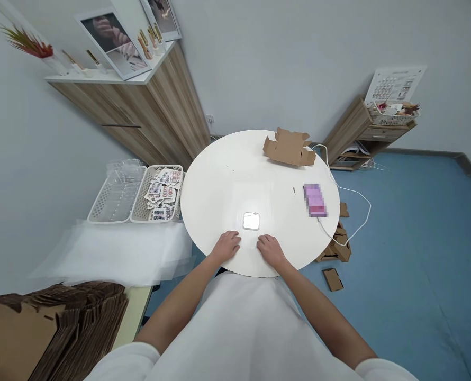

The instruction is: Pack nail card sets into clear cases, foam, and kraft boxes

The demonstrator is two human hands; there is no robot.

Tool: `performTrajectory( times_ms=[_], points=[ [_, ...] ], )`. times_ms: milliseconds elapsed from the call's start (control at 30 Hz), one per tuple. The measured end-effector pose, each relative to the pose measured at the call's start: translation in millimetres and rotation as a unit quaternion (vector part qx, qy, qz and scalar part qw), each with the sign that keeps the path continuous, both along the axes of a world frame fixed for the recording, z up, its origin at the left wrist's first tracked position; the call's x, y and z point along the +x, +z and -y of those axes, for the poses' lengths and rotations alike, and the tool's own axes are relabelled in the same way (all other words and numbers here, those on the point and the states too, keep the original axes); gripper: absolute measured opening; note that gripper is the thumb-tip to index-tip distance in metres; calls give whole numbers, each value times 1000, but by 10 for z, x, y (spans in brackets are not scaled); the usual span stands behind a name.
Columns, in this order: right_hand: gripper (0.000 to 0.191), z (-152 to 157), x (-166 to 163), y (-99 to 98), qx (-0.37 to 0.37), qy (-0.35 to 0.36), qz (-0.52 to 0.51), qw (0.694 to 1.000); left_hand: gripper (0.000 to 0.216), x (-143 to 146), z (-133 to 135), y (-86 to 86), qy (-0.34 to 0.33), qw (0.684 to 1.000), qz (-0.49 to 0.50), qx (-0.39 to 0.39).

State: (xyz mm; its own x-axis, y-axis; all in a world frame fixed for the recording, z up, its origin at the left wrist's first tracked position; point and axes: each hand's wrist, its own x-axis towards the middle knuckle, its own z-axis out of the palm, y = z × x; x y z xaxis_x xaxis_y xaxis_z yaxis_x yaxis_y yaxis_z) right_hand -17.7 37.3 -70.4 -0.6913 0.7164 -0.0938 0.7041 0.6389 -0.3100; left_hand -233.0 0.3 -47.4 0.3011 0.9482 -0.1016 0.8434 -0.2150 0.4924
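My left hand [226, 246] lies on the near part of a round white table [219, 174], palm down, fingers loosely spread with nothing in them. To its right, my right hand [271, 250] also rests on the tabletop, fingers a little bent and holding nothing. Just beyond the gap between both hands is a small square clear case [251, 221] with a bright, shiny top; neither hand touches it. An unfolded brown cardboard box [289, 148] sits at the table's far edge. Toward the right lies a phone [315, 200], its screen blurred, with a white cable [368, 206] plugged in.
At left, white baskets hold clear plastic boxes [122, 193] and printed nail sheets [164, 193]. Clear plastic sheets [124, 251] and stacked flat cardboard [88, 323] lie nearer me. Cardboard pieces [336, 246] are on the floor at right. Wooden cabinets [172, 106] stand behind.
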Motion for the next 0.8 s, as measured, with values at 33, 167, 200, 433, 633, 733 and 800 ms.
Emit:
performTrajectory(
  times_ms=[33, 167, 200, 433, 633, 733, 800],
  points=[
    [24, -6, -22, -7, 7, -4, 11, 1000, 18, 3, -9, 11, -7, 1000, -10, 0],
    [22, 4, -62, 48, -4, -33, 15, 999, 25, 3, -2, 64, -31, 998, -47, 10],
    [21, 29, -53, 77, -16, -36, 8, 999, 28, -1, 14, 73, -37, 998, -55, 12],
    [20, 427, 124, 236, -50, -43, -63, 996, 24, -45, 161, 46, -70, 995, -68, -16],
    [19, 426, 185, 229, -55, -105, -77, 990, 24, -110, 131, 40, -18, 997, 40, -57],
    [26, 299, 166, 251, -99, -156, -84, 979, 24, -156, 59, 29, 37, 991, 105, -80],
    [28, 211, 140, 261, -124, -195, -88, 969, 24, -178, -3, 15, 72, 986, 124, -90]
  ],
)
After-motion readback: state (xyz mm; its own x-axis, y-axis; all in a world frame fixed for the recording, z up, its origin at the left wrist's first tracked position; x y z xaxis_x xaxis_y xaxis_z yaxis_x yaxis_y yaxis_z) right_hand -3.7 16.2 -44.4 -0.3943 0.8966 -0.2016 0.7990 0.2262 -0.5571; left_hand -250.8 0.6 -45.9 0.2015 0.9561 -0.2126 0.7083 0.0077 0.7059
